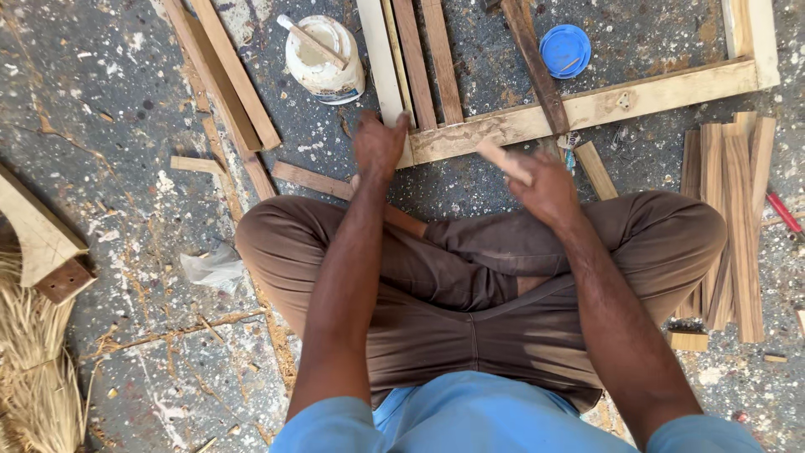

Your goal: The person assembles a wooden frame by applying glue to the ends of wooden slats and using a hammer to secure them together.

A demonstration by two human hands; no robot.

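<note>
Left hand [379,144] on wooden frame [587,107], right hand [545,186] gripping stick [503,159] (blurred)

Surface: grey concrete floor [109,92], speckled with pale paint spots and sawdust. Lying directly on it: pale wooden frame [587,109] with upright slats; white plastic tub [323,63] with a stick across its mouth; round blue plastic lid [564,50]; stack of brown wooden strips [738,218] at far right; long brown planks [231,75] upper left; crumpled grey rag [214,268]; straw-coloured fibre heap [33,369] lower left.
</note>
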